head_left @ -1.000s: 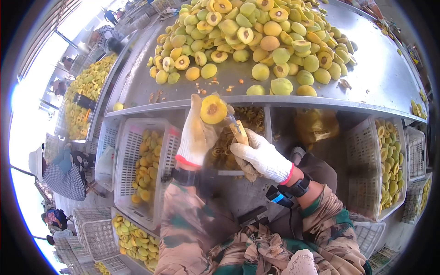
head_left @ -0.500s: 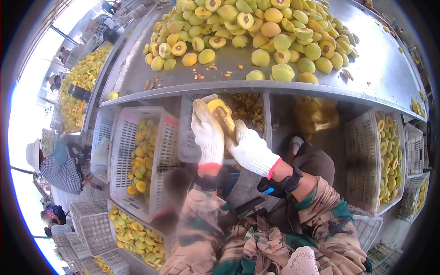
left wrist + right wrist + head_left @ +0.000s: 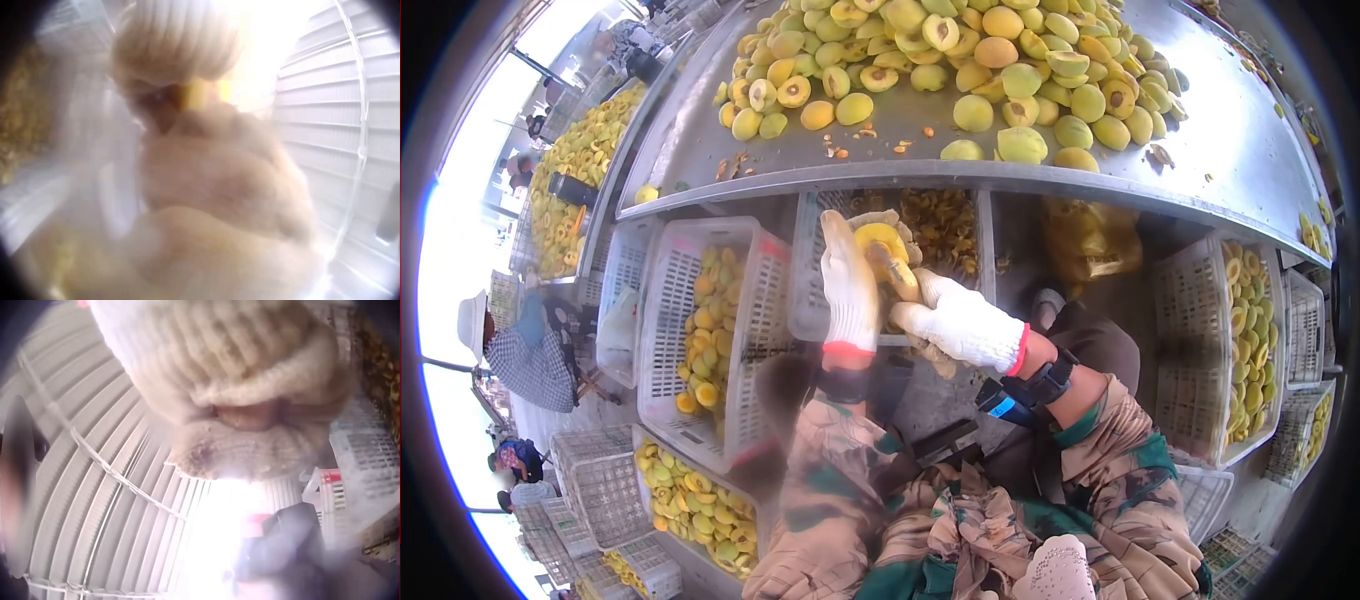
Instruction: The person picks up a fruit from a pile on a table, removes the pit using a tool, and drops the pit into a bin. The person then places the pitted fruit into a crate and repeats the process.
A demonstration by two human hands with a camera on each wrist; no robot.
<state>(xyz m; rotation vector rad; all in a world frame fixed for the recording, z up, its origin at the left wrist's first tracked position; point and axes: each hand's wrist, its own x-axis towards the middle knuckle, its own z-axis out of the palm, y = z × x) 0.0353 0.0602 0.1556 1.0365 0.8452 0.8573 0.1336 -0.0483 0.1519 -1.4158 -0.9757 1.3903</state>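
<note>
My gloved left hand (image 3: 850, 290) holds a yellow peach half (image 3: 880, 240) over a crate (image 3: 807, 290) of brown pits and scraps. My gloved right hand (image 3: 965, 325) grips the handle of a small pitting tool (image 3: 903, 284), its metal end at the middle of the cut face. Both gloves are white, stained tan at the palms and fingers. In the blurred left wrist view, the left glove (image 3: 219, 175) fills the middle, with a bit of yellow above it. The right wrist view shows the right glove (image 3: 237, 369) with curled fingers; the tool is mostly hidden there.
Ahead, a metal table (image 3: 820, 170) bears a large heap of halved peaches (image 3: 960, 60). Crates of peach halves stand at left (image 3: 660, 340), lower left (image 3: 700, 505) and right (image 3: 1185, 360). A yellow bag (image 3: 1090, 240) lies under the table. Other people sit far left.
The tool's end has gone from beside the peach half onto its cut face, and the hands have come closer together. The peach half has tilted and dropped slightly.
</note>
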